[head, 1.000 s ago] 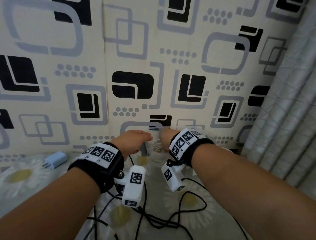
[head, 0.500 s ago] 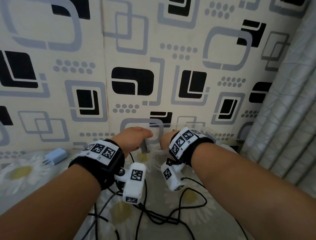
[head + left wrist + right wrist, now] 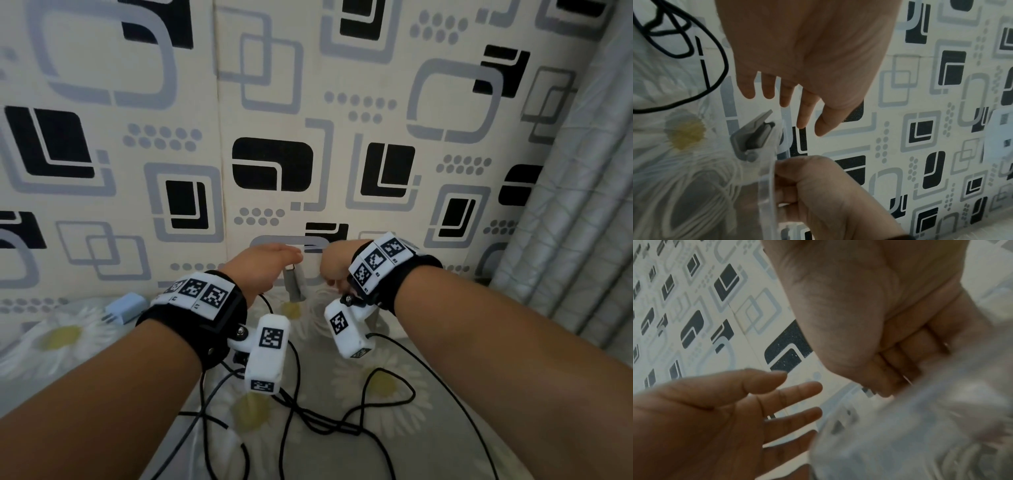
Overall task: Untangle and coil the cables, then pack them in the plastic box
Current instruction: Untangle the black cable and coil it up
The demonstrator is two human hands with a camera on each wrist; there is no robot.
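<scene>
A clear plastic box stands against the patterned wall, with a grey latch on its near side. A coiled white cable shows through its wall. My right hand curls round the box's clear upper edge and grips it; the right wrist view shows the same hand with its fingers folded. My left hand hovers by the grey latch with straight fingers and holds nothing. Tangled black cables lie on the floral sheet below my wrists.
A pale blue charger plug lies at the left near the wall. A grey curtain hangs along the right side. The floral sheet covers the surface, and a black cable loop lies beside the box.
Both hands have stayed at the box, and the right hand keeps its grip on the clear edge. The view has shifted slightly.
</scene>
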